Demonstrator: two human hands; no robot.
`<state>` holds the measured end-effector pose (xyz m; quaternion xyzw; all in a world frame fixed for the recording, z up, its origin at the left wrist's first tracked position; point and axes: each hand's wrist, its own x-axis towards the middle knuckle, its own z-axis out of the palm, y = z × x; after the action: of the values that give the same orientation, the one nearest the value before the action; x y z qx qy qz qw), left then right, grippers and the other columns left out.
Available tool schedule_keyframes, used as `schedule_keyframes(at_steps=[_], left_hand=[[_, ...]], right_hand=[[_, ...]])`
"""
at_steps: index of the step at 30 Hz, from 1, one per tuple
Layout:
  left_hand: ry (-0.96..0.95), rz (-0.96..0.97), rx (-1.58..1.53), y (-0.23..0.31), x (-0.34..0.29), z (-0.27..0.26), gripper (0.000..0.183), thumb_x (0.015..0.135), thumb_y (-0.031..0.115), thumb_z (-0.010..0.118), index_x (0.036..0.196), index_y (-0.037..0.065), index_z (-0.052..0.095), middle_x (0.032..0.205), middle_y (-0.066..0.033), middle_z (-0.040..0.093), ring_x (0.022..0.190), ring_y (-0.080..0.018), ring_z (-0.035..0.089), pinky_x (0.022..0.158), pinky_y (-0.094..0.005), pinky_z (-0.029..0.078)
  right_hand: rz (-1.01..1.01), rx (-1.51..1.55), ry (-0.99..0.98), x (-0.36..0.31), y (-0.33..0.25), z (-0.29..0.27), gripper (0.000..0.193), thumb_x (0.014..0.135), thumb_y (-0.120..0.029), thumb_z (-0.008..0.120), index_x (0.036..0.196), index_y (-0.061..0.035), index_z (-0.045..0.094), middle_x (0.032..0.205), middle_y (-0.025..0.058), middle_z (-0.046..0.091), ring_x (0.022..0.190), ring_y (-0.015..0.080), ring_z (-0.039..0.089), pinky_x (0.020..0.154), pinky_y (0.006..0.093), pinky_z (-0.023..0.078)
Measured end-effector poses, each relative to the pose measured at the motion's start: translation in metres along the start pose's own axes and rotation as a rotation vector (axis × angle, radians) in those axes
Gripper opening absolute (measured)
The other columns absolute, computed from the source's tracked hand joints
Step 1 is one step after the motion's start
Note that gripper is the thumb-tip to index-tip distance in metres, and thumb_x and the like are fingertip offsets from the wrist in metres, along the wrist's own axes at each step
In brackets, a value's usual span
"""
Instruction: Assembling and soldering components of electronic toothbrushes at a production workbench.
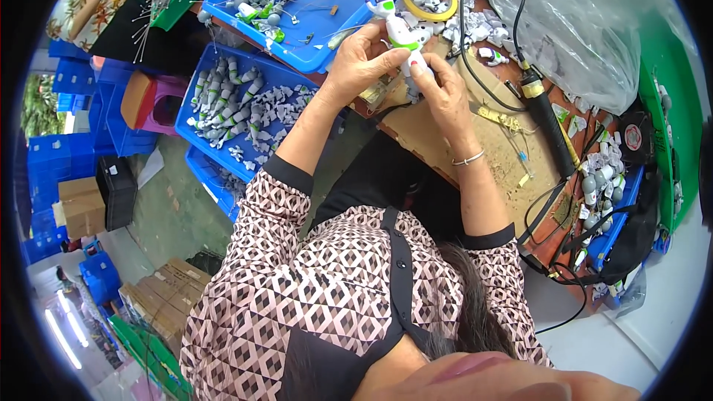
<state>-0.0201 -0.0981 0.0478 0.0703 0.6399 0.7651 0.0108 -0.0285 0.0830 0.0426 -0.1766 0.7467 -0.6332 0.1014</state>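
Up at the top middle I hold a small white toy figure (401, 33) with green bands and a dark blue visor, tilted above the bench edge. My left hand (353, 65) is closed round its left side, thumb across the lower body. From the lower right my right hand (446, 98) pinches the figure's lower end, where a small red spot shows by the thumb. A tan work board (512, 156) lies beneath and beside the right hand. Nearest to my left hand stands a blue tray (308, 59) with grey and white parts.
Another blue tray (194, 122) holds several grey-white figures and small white pieces. Right of the board lies a black-handled tool (551, 128) with a looping cable. A yellow ring (451, 6), clear plastic bags (579, 52) and a green tray (687, 104) stand around the bench.
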Motion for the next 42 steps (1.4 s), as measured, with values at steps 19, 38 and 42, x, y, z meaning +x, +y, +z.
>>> schedule_keyframes(at_steps=[19,38,42], left_hand=[[-0.1,0.037,-0.044,0.003,-0.003,-0.012,0.047,0.085,0.024,0.059,0.126,0.001,0.051,0.109,-0.016,0.064,0.102,-0.0218,0.062,0.094,-0.0355,0.048],[-0.102,0.029,-0.154,0.006,-0.004,-0.012,0.04,0.081,0.023,0.057,0.116,0.003,0.054,0.107,-0.017,0.064,0.103,-0.0243,0.06,0.094,-0.0384,0.047],[-0.112,0.041,-0.153,0.004,-0.004,-0.014,0.039,0.082,0.022,0.057,0.115,0.003,0.055,0.107,-0.017,0.064,0.104,-0.0244,0.06,0.094,-0.0381,0.047]], right_hand=[[0.103,0.157,-0.194,0.021,0.043,0.003,0.023,0.095,-0.024,0.057,0.101,-0.0034,0.067,0.083,-0.0053,0.062,0.072,0.0014,0.052,0.062,0.0184,0.042],[0.201,0.383,-0.172,0.018,0.043,0.01,0.023,0.096,-0.023,0.056,0.101,-0.0026,0.066,0.079,-0.0053,0.062,0.067,0.002,0.053,0.056,0.018,0.039],[0.235,0.359,-0.231,0.018,0.034,0.0,0.021,0.095,-0.023,0.057,0.098,-0.0032,0.066,0.077,-0.005,0.061,0.067,0.0023,0.053,0.058,0.0185,0.041]])
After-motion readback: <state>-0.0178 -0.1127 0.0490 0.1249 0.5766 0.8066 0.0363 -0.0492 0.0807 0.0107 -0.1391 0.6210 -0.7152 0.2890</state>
